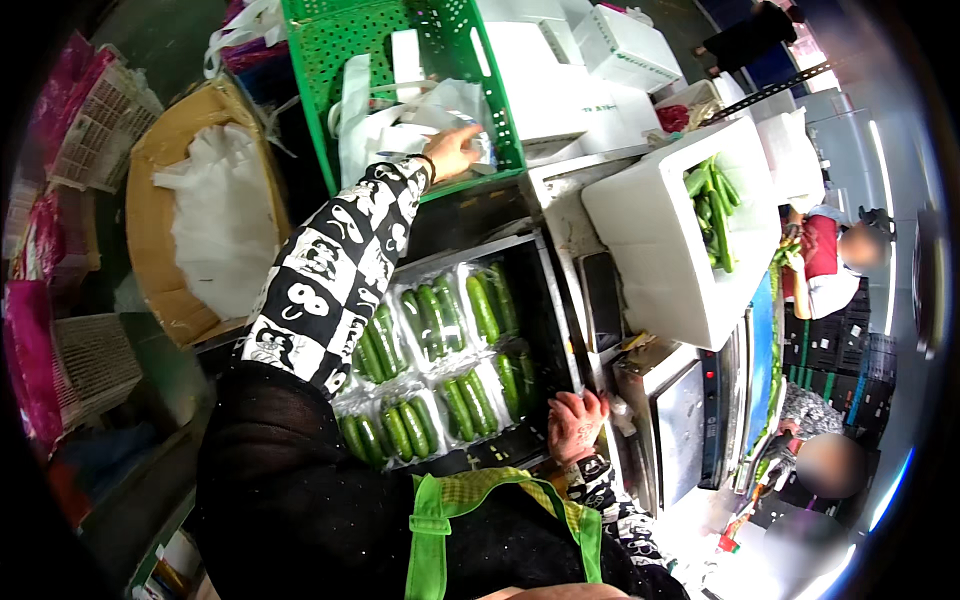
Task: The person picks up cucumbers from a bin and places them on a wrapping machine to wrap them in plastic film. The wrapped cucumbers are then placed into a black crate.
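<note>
My left hand [452, 152] reaches into a green plastic crate [311, 71], over white and clear plastic bags [405, 127]. Its fingertips lie against the plastic; whether they pinch any is hidden. Before me is a black crate [555, 300] holding clear-wrapped packs of cucumbers [433, 319] in two rows. Part of the upper row is hidden behind my left forearm, which wears a black-and-white patterned sleeve. At the black crate's near right corner, my right hand [576, 426] curls its fingers over the rim.
Right of the black crate stands a white foam box [645, 240] with loose cucumbers [716, 214]. Nearer is a wrapping machine [679, 424]. A cardboard box [154, 225] with white bags is at left. White foam boxes [547, 90] stack behind. Co-workers [821, 262] stand at far right.
</note>
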The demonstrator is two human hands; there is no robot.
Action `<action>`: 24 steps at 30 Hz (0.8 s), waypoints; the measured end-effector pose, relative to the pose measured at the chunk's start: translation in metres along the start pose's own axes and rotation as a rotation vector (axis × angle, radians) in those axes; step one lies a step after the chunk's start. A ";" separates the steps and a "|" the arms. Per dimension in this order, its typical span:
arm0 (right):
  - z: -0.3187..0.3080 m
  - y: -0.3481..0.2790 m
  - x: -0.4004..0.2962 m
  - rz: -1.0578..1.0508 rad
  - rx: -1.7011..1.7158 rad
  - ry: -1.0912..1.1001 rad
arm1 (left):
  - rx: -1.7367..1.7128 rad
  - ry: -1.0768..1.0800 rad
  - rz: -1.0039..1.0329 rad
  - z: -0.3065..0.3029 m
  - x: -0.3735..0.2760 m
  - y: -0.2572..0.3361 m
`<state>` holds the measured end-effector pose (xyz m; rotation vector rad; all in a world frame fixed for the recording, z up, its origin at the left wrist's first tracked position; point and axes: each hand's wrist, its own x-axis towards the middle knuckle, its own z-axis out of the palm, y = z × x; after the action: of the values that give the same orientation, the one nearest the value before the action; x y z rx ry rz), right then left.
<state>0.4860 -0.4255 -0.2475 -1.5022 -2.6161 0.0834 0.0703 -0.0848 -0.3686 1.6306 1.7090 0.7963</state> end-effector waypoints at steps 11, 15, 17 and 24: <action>0.001 0.013 0.001 -0.030 0.016 -0.030 | -0.683 0.504 -0.029 0.024 0.057 -0.009; 0.001 0.010 -0.008 -0.014 0.047 0.007 | -0.758 0.628 0.490 -0.082 -0.063 0.116; 0.000 0.012 -0.006 -0.031 0.055 0.012 | -0.571 0.662 0.551 -0.129 -0.138 0.157; -0.008 0.014 -0.008 -0.112 0.177 0.134 | -1.374 0.383 0.639 -0.109 -0.308 0.265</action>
<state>0.5034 -0.4254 -0.2422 -1.2576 -2.5070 0.1917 0.1552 -0.3795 -0.0804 0.9506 0.3790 2.0545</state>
